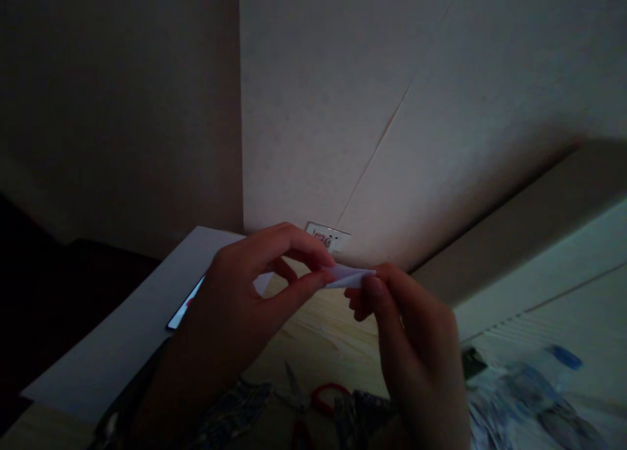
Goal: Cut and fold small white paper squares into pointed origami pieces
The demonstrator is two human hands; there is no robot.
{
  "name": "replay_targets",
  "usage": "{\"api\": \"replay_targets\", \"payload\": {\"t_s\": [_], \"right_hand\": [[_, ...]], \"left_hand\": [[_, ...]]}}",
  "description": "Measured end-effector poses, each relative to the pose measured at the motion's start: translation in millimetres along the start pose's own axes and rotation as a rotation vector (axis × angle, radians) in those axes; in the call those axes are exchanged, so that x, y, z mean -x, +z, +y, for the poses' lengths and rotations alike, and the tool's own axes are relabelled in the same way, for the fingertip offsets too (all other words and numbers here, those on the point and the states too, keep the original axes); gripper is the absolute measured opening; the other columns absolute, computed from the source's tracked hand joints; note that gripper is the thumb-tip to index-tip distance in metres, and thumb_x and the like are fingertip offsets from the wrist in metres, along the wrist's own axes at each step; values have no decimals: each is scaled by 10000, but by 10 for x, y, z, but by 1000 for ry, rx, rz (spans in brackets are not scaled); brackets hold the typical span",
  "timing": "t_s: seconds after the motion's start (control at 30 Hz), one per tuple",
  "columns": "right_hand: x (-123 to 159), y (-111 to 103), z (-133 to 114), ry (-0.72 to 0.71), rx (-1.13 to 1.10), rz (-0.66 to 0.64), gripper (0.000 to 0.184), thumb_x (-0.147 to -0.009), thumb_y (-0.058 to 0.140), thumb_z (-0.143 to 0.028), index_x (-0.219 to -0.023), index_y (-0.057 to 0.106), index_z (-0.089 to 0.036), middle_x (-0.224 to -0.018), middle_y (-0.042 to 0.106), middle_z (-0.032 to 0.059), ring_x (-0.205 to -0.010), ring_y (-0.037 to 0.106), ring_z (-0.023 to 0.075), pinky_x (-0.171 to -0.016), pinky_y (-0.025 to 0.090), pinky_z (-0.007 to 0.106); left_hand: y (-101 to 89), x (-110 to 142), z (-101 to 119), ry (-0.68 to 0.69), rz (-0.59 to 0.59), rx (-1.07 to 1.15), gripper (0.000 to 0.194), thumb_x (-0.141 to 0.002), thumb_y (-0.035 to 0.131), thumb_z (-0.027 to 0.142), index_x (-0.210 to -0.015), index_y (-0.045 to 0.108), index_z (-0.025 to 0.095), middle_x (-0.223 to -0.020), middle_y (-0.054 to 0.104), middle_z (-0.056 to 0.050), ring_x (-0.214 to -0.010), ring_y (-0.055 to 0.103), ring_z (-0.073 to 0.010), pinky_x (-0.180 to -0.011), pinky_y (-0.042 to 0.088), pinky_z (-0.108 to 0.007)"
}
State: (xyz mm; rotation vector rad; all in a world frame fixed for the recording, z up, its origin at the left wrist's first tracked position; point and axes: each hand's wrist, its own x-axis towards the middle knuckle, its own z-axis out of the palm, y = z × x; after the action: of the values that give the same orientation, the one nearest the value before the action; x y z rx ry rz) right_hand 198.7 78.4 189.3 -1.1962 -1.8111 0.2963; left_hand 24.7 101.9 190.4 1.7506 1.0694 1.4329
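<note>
A small folded piece of white paper (pixel 347 277) is stretched between my two hands, above the wooden table (pixel 323 332). My left hand (pixel 259 280) pinches its left end between thumb and fingertips. At the other end, my right hand (pixel 411 326) grips the paper between thumb and index finger, the other fingers curled beneath. A diagonal fold line shows across the paper. Below the hands lies a pair of scissors (pixel 323 398) with red handles and its blades apart, partly hidden by my sleeves.
To the left lies a large white sheet (pixel 132 326), with a lit phone (pixel 183 306) on it, partly behind my left arm. A wall socket (pixel 328 236) is beyond the hands. At the lower right are a clear bottle with a blue cap (pixel 565 356) and crumpled plastic wrapping (pixel 519 404).
</note>
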Motion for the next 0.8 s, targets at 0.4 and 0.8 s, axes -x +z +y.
{"api": "replay_targets", "payload": {"t_s": [0.4, 0.8], "right_hand": [[16, 33, 2, 34, -98, 117, 132, -979, 572, -234, -1057, 666, -285, -853, 700, -38, -710, 641, 113, -630, 509, 215], [-41, 25, 3, -21, -33, 5, 152, -892, 659, -77, -910, 718, -217, -956, 680, 1, -838, 644, 105, -678, 526, 188]], "left_hand": [[28, 3, -78, 96, -56, -66, 151, -851, 695, 120, -789, 711, 256, -873, 729, 51, -841, 682, -117, -698, 525, -185], [49, -11, -38, 116, -40, -184, 175, -788, 633, 77, -795, 665, 249, -773, 725, 75, -652, 655, -98, -607, 511, -181]]}}
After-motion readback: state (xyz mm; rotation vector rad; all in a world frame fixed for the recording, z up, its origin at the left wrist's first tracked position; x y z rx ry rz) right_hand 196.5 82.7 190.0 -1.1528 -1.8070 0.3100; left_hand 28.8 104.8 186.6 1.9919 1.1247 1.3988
